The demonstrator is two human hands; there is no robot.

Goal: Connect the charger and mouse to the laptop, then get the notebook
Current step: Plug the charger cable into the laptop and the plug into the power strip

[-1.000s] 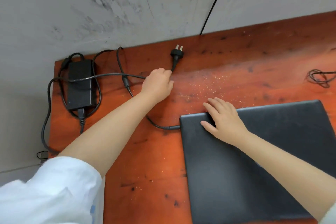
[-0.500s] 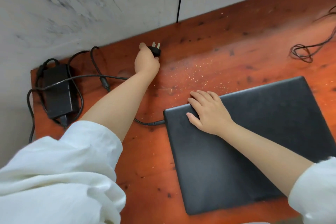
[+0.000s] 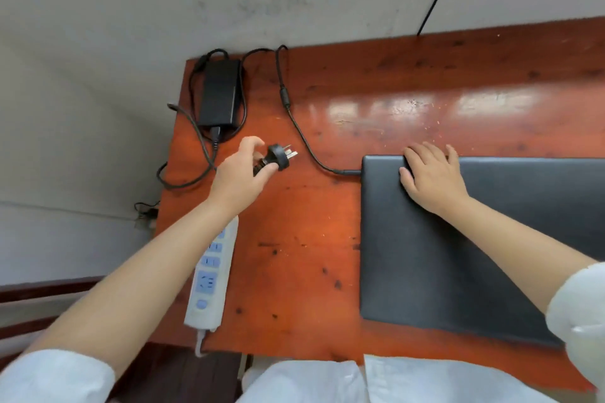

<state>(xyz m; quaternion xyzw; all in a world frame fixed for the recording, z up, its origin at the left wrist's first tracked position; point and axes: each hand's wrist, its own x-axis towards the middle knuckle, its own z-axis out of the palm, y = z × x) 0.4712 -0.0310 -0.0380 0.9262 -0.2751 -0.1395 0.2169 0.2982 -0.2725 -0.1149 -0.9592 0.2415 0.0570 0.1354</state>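
The left hand pinches the black round-bodied mains plug between thumb and fingertips, clear of the desk, with the metal prongs pointing right, away from the palm. The white multi-socket power strip with blue outlets lies nearer the person, partly under the left forearm, its long axis running roughly from the near desk edge toward the wrist. In judgement, the plug must travel back toward the body and its prongs turn downward to meet an outlet. The left hand is the nearer one.

The right hand rests flat, fingers spread, gripping nothing, on the closed dark grey laptop. The black charger cable already meets the laptop's left edge; the black rectangular power brick sits at the far left corner of the red-brown wooden desk. Mouse and notebook are not visible.
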